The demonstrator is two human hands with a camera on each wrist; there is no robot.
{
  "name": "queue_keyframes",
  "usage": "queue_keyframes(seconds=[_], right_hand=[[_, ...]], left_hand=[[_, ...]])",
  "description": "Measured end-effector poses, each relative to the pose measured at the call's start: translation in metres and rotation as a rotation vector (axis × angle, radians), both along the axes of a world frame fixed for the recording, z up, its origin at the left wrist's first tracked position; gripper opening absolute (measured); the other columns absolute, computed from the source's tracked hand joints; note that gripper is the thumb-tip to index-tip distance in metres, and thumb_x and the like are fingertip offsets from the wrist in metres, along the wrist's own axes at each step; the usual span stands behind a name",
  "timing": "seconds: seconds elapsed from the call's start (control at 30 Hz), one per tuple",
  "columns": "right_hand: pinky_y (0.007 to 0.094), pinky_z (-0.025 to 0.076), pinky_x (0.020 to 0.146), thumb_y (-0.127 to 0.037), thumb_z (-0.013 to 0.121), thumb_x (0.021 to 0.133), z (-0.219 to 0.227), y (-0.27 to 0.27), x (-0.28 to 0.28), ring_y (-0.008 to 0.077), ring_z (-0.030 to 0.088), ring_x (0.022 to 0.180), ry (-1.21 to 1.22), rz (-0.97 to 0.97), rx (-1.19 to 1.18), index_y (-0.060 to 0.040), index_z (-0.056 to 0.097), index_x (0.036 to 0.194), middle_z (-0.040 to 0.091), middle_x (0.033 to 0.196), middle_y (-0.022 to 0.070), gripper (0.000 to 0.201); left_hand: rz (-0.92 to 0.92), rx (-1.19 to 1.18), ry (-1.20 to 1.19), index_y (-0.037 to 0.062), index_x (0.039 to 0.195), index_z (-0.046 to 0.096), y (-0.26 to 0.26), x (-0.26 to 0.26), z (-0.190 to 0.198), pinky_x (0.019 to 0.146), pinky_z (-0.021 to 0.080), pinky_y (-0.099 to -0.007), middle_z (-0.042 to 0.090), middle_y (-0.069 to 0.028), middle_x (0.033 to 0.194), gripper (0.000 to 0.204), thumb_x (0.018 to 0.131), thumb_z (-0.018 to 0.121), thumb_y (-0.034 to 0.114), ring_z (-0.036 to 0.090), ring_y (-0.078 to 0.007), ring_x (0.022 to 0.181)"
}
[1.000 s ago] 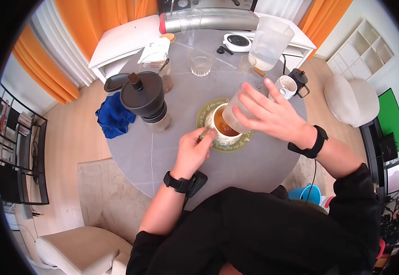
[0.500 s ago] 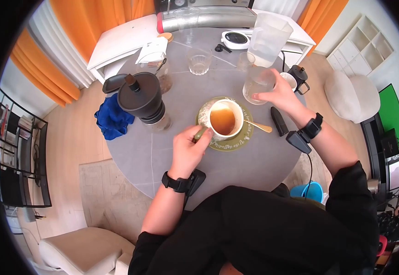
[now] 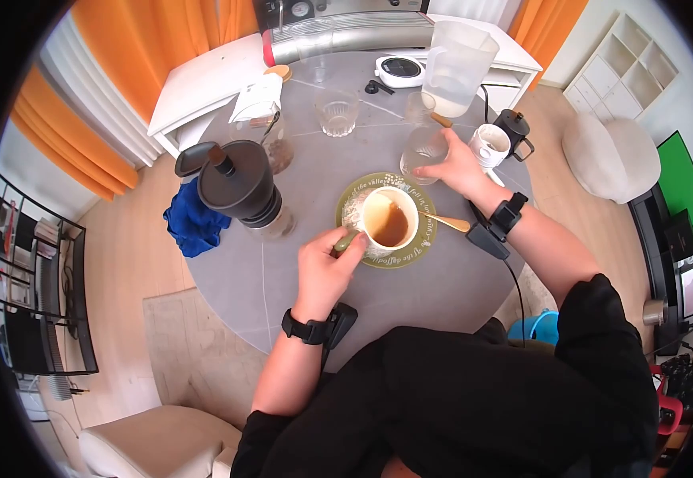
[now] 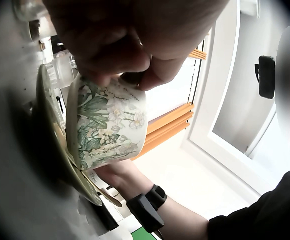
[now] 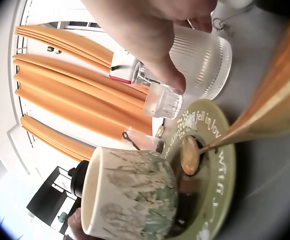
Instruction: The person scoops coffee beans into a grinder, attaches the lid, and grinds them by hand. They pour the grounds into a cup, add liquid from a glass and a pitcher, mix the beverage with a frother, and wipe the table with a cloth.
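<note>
My left hand (image 3: pixel 324 267) pinches the green handle of a flowered cup (image 4: pixel 112 122), which is tilted over a green saucer (image 3: pixel 422 248) with brown liquid inside. A gold spoon (image 3: pixel 451 222) lies on the saucer's right side, its bowl resting there in the right wrist view. Behind the saucer my right hand (image 3: pixel 466 169) grips a ribbed clear glass (image 5: pixel 201 62), thumb on one side. Brown liquid shows on the saucer in the right wrist view.
A black grinder (image 3: pixel 237 179) stands at left beside a blue cloth (image 3: pixel 195 219). Farther back are a short glass (image 3: pixel 337 118), a white scale (image 3: pixel 400 70) and a clear pitcher (image 3: pixel 456 70). A white mug (image 3: pixel 490 145) stands at right.
My right hand has carried the ribbed glass from over the cup to the table behind the saucer, uncovering the spoon. The cup has tilted, and its liquid has shifted to one side.
</note>
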State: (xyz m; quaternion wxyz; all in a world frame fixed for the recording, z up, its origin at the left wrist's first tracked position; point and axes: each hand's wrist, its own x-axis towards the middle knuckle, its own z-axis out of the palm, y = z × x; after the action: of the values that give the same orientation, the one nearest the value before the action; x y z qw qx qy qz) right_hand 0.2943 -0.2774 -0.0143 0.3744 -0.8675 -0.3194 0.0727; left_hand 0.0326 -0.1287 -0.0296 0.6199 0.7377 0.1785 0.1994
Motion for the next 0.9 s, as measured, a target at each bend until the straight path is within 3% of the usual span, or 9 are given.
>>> queue_keyframes(seconds=[0.13,0.2,0.33,0.4,0.43,0.5,0.7,0.83,0.9], right_hand=[[0.0367,0.044,0.100,-0.032,0.086,0.069,-0.016,-0.005,0.003,0.0292,0.057,0.117,-0.003,0.008,-0.012,0.0058,0.040,0.135,0.059,0.124,0.0213,0.089],[0.0379,0.046,0.099,-0.031,0.083,0.072,-0.029,-0.014,0.007,0.0340,0.059,0.116,-0.070,0.100,0.105,0.0064,0.039,0.135,0.060,0.125,0.0248,0.085],[0.0402,0.048,0.097,-0.023,0.075,0.081,0.005,-0.053,-0.030,0.0340,0.059,0.116,-0.151,0.107,0.010,0.0053,0.041,0.133,0.059,0.126,0.0252,0.068],[0.0419,0.051,0.093,-0.018,0.070,0.085,0.024,-0.071,-0.052,0.0344,0.059,0.113,-0.176,0.010,-0.269,0.0046,0.043,0.132,0.060,0.118,0.0238,0.059],[0.0419,0.051,0.093,-0.018,0.070,0.085,0.021,-0.079,-0.059,0.0344,0.059,0.113,-0.173,0.010,-0.269,0.0046,0.043,0.132,0.060,0.118,0.0238,0.059],[0.0426,0.053,0.086,-0.017,0.068,0.086,0.012,-0.091,-0.070,0.0352,0.059,0.108,-0.510,-0.024,-0.639,0.0027,0.044,0.131,0.060,0.107,0.0204,0.054],[0.0456,0.054,0.077,-0.016,0.067,0.087,-0.027,-0.105,-0.072,0.0363,0.058,0.105,-0.464,-0.092,-0.579,0.0008,0.047,0.122,0.058,0.106,0.0178,0.044],[0.0466,0.054,0.076,-0.012,0.065,0.087,-0.019,-0.111,-0.076,0.0370,0.060,0.100,-0.510,-0.102,-0.496,0.0002,0.047,0.122,0.057,0.104,0.0183,0.040],[0.0474,0.052,0.077,-0.007,0.063,0.088,0.009,-0.117,-0.092,0.0389,0.062,0.094,-0.382,-0.208,-0.404,-0.0001,0.047,0.121,0.058,0.109,0.0205,0.037]], left_hand=[[0.037,-0.058,-0.018,-0.0014,0.074,0.061,0.002,0.000,-0.001,0.045,0.034,-0.0241,0.050,0.0015,0.061,0.026,0.091,0.069,0.016,0.045,-0.0047,0.049],[0.032,-0.063,-0.004,-0.0035,0.076,0.062,0.002,-0.001,0.000,0.045,0.035,-0.0255,0.051,-0.0012,0.063,0.024,0.089,0.071,0.015,0.046,-0.0059,0.050],[0.064,-0.057,-0.054,-0.0039,0.079,0.063,0.002,-0.001,0.003,0.045,0.036,-0.0257,0.053,-0.0018,0.067,0.021,0.087,0.073,0.012,0.047,-0.0058,0.051],[0.066,-0.033,-0.061,-0.0039,0.080,0.063,0.002,-0.002,0.003,0.045,0.036,-0.0256,0.054,-0.0019,0.069,0.020,0.087,0.073,0.012,0.047,-0.0059,0.051],[0.070,-0.036,-0.057,-0.0037,0.081,0.064,0.001,-0.002,0.003,0.046,0.036,-0.0253,0.053,-0.0018,0.068,0.019,0.086,0.074,0.012,0.047,-0.0060,0.052],[0.069,-0.038,-0.051,-0.0034,0.082,0.064,0.000,-0.002,0.001,0.048,0.036,-0.0249,0.053,-0.0018,0.068,0.019,0.086,0.074,0.012,0.046,-0.0062,0.054],[0.093,0.076,-0.172,-0.0022,0.076,0.056,0.002,-0.001,-0.003,0.053,0.037,-0.0239,0.050,-0.0013,0.070,0.023,0.082,0.077,0.007,0.043,-0.0073,0.061],[0.099,0.099,-0.199,-0.0019,0.075,0.053,0.004,-0.001,-0.002,0.053,0.037,-0.0240,0.050,-0.0016,0.072,0.026,0.082,0.076,0.006,0.043,-0.0072,0.060],[0.104,0.097,-0.197,-0.0021,0.075,0.053,0.005,0.000,-0.005,0.053,0.037,-0.0240,0.051,-0.0018,0.072,0.025,0.082,0.076,0.006,0.043,-0.0071,0.061]])
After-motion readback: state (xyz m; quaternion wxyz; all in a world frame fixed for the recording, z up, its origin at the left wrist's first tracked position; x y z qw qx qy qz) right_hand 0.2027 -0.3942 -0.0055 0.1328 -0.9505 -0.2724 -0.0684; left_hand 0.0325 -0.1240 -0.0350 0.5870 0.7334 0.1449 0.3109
